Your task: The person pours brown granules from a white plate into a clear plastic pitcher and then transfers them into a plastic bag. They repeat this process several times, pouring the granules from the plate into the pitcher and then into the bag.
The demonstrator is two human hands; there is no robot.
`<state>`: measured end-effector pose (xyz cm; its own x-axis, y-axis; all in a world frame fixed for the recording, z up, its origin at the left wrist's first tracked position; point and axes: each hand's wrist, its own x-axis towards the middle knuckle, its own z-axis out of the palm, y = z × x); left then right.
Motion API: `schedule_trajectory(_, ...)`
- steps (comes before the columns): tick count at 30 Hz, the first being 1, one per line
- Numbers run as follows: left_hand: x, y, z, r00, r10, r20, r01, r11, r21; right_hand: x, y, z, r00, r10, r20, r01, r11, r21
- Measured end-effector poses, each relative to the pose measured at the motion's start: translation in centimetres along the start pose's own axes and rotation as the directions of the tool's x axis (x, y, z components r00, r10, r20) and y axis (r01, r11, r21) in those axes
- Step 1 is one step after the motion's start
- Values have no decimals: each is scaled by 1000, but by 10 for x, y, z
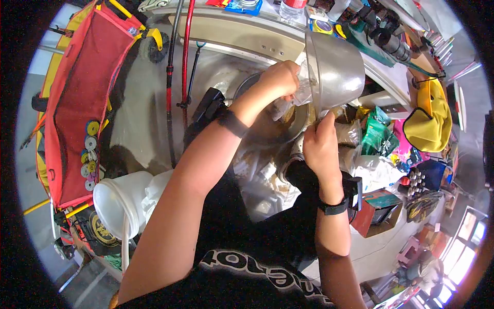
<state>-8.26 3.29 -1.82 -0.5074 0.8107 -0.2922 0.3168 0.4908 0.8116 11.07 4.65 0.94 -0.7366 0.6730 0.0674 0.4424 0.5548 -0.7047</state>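
My right hand (321,144) is closed on the lower rim of a grey metal pot (340,72), which is tipped on its side with its mouth facing left. My left hand (279,80) is closed on a crumpled clear plastic bag (304,91) in front of the pot's mouth. Below my hands stands a round grey basin (299,126) with a brownish content. My left forearm covers much of the basin. What lies inside the pot is hidden from this angle.
Fishing rods (189,62) lean upright left of the basin. A red bag (85,113) lies far left, with a white bucket (121,206) nearby. On the right are a green packet (375,131), a yellow bag (429,121) and an open box (376,212). A cluttered counter (278,26) runs behind.
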Motion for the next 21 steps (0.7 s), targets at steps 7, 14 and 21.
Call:
schedule_trajectory(7,2,-2,0,999,28,30,-30,997,68,2,9,1,997,69,38,-72,994,80)
schedule_trajectory(14,1,-4,-5,1000,13,26,-14,999,48,13,17,-11,953,299,46,-258,726,638)
schedule_trajectory(21,1,-21,-19,999,26,41,-29,997,76,16,41,-28,892,439,106,-403,669,625)
